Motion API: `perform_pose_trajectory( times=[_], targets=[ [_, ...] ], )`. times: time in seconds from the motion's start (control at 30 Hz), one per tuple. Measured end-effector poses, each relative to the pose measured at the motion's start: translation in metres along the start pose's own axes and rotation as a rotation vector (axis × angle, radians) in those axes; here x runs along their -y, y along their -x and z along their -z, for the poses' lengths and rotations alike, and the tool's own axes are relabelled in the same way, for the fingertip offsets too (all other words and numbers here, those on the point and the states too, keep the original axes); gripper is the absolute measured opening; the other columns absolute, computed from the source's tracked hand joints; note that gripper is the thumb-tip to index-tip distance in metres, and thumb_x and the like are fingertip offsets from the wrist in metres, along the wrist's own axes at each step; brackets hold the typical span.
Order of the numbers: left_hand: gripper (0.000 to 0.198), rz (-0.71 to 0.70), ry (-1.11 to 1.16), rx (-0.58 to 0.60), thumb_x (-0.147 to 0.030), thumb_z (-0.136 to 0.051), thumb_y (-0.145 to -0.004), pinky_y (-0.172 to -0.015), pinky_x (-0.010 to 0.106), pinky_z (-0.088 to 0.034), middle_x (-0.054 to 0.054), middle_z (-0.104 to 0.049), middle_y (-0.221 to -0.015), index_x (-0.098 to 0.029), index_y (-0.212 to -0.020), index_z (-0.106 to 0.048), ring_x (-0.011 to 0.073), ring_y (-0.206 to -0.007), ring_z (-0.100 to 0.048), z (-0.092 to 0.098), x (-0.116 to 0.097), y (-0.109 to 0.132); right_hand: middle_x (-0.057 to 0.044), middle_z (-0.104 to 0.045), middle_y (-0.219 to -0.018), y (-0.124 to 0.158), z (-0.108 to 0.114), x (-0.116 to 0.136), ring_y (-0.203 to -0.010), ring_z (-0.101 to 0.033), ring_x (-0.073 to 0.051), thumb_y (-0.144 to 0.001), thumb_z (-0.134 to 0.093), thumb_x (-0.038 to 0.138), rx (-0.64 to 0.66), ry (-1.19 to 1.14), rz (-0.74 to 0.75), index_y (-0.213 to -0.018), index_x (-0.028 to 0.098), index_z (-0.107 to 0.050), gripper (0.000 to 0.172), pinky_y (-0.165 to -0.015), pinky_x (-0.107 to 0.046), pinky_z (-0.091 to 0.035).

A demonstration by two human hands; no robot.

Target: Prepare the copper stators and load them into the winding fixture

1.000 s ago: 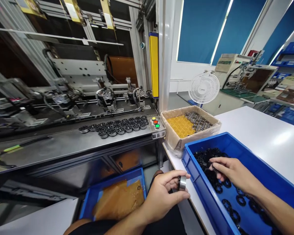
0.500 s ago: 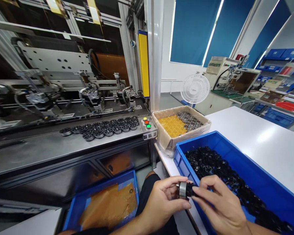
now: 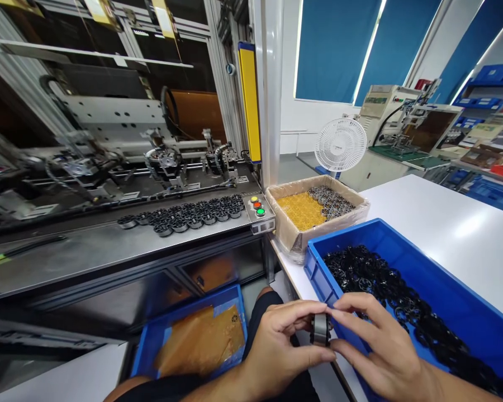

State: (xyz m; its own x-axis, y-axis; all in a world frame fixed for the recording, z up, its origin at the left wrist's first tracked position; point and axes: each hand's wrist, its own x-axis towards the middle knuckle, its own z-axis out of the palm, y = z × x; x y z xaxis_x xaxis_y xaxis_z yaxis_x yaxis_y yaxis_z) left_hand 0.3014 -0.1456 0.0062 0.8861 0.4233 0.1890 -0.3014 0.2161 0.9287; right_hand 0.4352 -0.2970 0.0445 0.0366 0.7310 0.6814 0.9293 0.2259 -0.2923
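My left hand [image 3: 283,346] and my right hand [image 3: 371,349] meet low in the view, both pinched round one small metal ring with a black plastic part [image 3: 319,329] pressed against it. The piece is held just in front of the near corner of a blue bin [image 3: 318,279] full of black plastic rings [image 3: 385,285]. Beyond the bin stands a cardboard box [image 3: 291,234] with yellow sheet and grey metal rings [image 3: 333,201]. A row of assembled rings [image 3: 184,215] lies on the steel machine bench to the left.
The steel bench [image 3: 88,251] carries a button box [image 3: 259,212] with yellow, red and green buttons. A second blue bin [image 3: 163,340] with a yellow bag sits on the floor below. A white table [image 3: 444,223] runs right; a small fan [image 3: 340,144] stands behind it.
My right hand left the blue bin with a black ring and came to my left hand. Both hands now hold the metal ring and black part together.
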Motion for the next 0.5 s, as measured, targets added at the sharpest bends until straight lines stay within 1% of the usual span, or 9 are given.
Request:
perform_pose_trajectory(
  times=[0.07,0.13,0.27,0.3,0.37,0.43,0.5],
  targets=[
    [0.049,0.016,-0.001,0.000,-0.016,-0.092,-0.059,-0.082,0.027,-0.062,0.006,-0.080,-0.097,-0.020,-0.105,-0.078,0.0216,-0.086,-0.077,0.000,-0.002,0.001,-0.013,-0.062,-0.114,-0.001,0.002,-0.002,-0.108,-0.062,-0.020,-0.089,-0.060,0.003,0.032,-0.001,0.046,-0.127,0.015,-0.059,0.040,-0.089,-0.032,-0.059],
    [0.048,0.058,0.017,0.021,-0.018,-0.093,-0.059,-0.079,0.026,-0.062,0.006,-0.080,-0.095,-0.020,-0.105,-0.078,0.0213,-0.084,-0.077,0.000,-0.002,0.002,-0.014,-0.062,-0.113,-0.001,0.002,-0.003,-0.109,-0.061,-0.021,-0.089,-0.060,0.003,0.045,-0.010,0.074,-0.125,0.014,-0.061,0.037,-0.089,-0.034,-0.058],
    [0.057,0.186,0.074,0.092,-0.026,-0.094,-0.058,-0.075,0.029,-0.062,0.006,-0.080,-0.090,-0.018,-0.112,-0.076,0.0223,-0.079,-0.076,0.002,0.003,0.003,-0.013,-0.064,-0.106,-0.004,0.000,0.000,-0.103,-0.062,-0.021,-0.089,-0.061,0.005,0.067,-0.012,0.098,-0.127,0.011,-0.061,0.038,-0.086,-0.035,-0.059],
    [0.059,0.198,0.074,0.107,-0.028,-0.093,-0.059,-0.075,0.030,-0.062,0.006,-0.080,-0.089,-0.018,-0.114,-0.075,0.0223,-0.078,-0.075,0.002,0.004,0.004,-0.013,-0.065,-0.104,-0.005,-0.001,0.000,-0.101,-0.063,-0.020,-0.089,-0.061,0.005,0.069,-0.013,0.103,-0.127,0.011,-0.060,0.038,-0.086,-0.034,-0.059],
    [0.058,0.163,0.030,0.124,-0.033,-0.088,-0.068,-0.081,0.031,-0.061,0.008,-0.079,-0.096,-0.019,-0.122,-0.072,0.0225,-0.085,-0.075,0.001,0.004,0.006,-0.013,-0.066,-0.102,-0.007,-0.002,-0.001,-0.100,-0.064,-0.021,-0.090,-0.061,0.006,0.059,-0.007,0.119,-0.126,0.011,-0.062,0.036,-0.086,-0.034,-0.060],
    [0.053,0.051,-0.048,0.134,-0.035,-0.077,-0.081,-0.094,0.035,-0.056,0.012,-0.075,-0.114,-0.020,-0.130,-0.067,0.0248,-0.103,-0.071,0.001,0.001,0.010,-0.013,-0.068,-0.105,-0.003,-0.001,-0.005,-0.102,-0.066,-0.022,-0.090,-0.062,0.009,0.048,0.029,0.120,-0.126,0.013,-0.062,0.037,-0.087,-0.035,-0.060],
    [0.051,-0.061,-0.152,0.135,-0.035,-0.067,-0.089,-0.101,0.037,-0.052,0.015,-0.068,-0.125,-0.019,-0.136,-0.062,0.0265,-0.114,-0.066,0.007,-0.005,0.012,-0.013,-0.069,-0.109,0.009,0.001,-0.014,-0.102,-0.067,-0.024,-0.089,-0.067,0.017,0.038,0.085,0.103,-0.129,0.018,-0.064,0.040,-0.085,-0.034,-0.061]
  ],
)
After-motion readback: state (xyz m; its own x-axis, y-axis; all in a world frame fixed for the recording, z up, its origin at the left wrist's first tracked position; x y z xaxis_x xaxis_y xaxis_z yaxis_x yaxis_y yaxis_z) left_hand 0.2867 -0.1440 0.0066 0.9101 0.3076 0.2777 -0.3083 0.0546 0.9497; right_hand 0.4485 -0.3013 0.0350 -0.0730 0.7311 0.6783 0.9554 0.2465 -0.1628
